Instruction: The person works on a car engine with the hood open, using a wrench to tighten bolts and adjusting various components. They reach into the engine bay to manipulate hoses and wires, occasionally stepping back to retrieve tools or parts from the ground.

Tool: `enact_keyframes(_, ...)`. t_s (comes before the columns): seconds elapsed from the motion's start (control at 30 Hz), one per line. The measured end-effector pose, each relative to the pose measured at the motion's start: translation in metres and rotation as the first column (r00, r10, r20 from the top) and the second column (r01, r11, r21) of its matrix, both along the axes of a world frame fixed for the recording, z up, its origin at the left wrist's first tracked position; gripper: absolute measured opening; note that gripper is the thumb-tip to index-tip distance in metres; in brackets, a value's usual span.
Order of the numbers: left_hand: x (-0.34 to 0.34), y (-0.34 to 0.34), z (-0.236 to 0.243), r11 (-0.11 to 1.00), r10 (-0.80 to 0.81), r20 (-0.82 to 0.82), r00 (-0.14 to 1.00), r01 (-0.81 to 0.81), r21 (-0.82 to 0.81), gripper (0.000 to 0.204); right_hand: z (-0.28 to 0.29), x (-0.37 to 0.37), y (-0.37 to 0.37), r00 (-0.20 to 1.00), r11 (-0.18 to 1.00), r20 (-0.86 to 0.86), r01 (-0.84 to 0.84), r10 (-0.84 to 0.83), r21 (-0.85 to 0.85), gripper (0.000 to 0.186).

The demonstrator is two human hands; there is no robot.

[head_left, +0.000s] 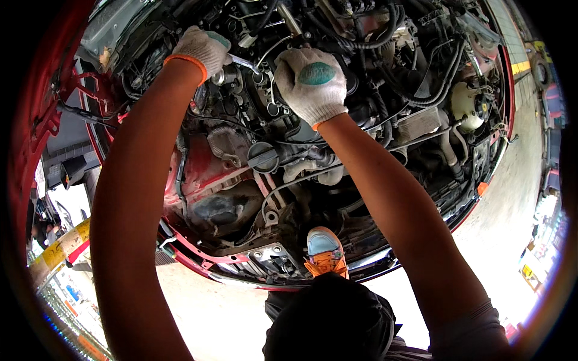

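Note:
My left hand [201, 51], in a white knit glove with an orange cuff, is closed round a silver wrench [245, 64]. The wrench's far end points right, over the top of the engine [265, 96]. Close by on the right, my right hand [310, 83] wears a matching glove with a green patch on its back. Its fingers are curled down over the engine, and what they grip is hidden beneath the glove. A silver metal rod [290, 20] stands just beyond the right hand. A thin pale cable [274, 51] loops between the two hands.
Round the hands lie black hoses [415, 96], a round black cap [262, 156] and a whitish fluid tank [468, 105]. Red bodywork [51, 90] borders the bay on the left. My shoe [325, 245] rests at the front edge. A yellow striped bar [60, 253] stands left.

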State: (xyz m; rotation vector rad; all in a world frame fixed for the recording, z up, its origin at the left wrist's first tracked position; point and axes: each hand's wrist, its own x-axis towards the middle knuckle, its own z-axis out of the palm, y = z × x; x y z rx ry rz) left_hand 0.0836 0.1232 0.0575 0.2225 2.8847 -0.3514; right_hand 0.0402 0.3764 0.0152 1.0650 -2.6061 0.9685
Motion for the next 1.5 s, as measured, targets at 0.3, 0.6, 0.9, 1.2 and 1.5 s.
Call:
enact_keyframes(0.3,0.082,0.041,0.000,0.646,0.649,0.320,0.690,-0.722,0.246,0.055,0.008,0.005,0.001,0.999,0.998,0.041,0.037,-0.035,-0.043,0.012)
enact_keyframes(0.6,0.099,0.106,-0.056,0.121,0.772,0.449,0.450,-0.798,0.591,0.045,0.001,0.005,-0.002,1.000,0.997,0.009,0.028,-0.028,-0.076,0.019)
enact_keyframes(0.9,0.082,0.115,-0.039,-0.054,0.772,0.565,0.291,-0.856,0.514,0.051,0.009,0.006,0.000,0.998,0.999,0.058,0.006,-0.004,-0.037,0.014)
enact_keyframes(1.2,0.071,0.074,-0.021,-0.034,0.626,0.699,0.346,-0.883,0.467,0.044,0.002,0.006,-0.002,0.998,0.996,-0.064,0.002,-0.008,-0.084,0.010)
enact_keyframes(1.5,0.076,0.099,-0.039,0.184,0.708,0.556,0.436,-0.873,0.451,0.042,0.004,0.005,0.000,1.000,0.998,0.007,0.012,-0.012,-0.062,0.014)
